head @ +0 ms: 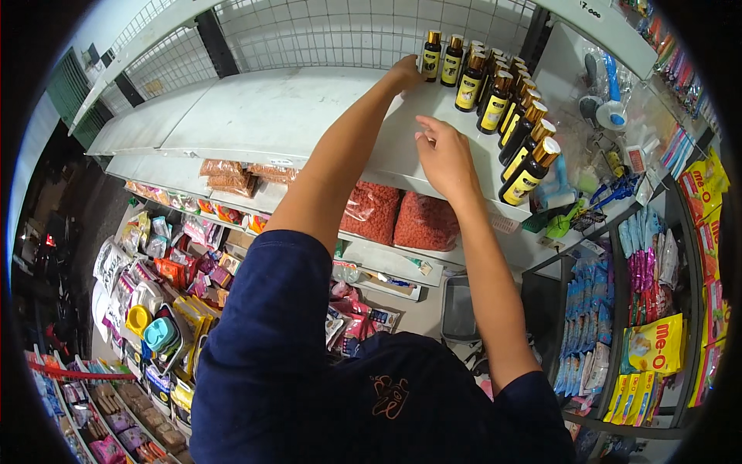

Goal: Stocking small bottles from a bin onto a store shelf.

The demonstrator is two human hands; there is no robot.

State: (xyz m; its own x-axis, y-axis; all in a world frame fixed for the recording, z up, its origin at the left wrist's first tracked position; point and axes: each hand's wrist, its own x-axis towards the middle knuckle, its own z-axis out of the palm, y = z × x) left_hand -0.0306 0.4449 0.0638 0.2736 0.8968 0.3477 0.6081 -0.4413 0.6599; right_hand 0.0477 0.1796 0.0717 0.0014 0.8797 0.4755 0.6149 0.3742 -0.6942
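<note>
My left hand [407, 74] reaches to the back of a white metal shelf [249, 116], right beside a dark bottle with a gold cap and yellow label [430, 58]. Its fingers are mostly hidden, so whether they grip this bottle is unclear. Lower and nearer, my right hand [445, 152] hovers over the shelf with fingers apart and slightly curled, holding nothing. Another such bottle [451, 62] stands just right of the first. Several more form rows toward the front edge, where the nearest bottle [527, 174] stands at the corner.
A wire grid panel [348, 35] backs the shelf. Below are bags of reddish pellets [426, 221] and smaller bags of brown pellets [226, 174]. Hanging brushes and scoops [611, 110] crowd the right side, above racks of yellow Me-O packs [655, 345]. A grey plastic tray [458, 310] lies below.
</note>
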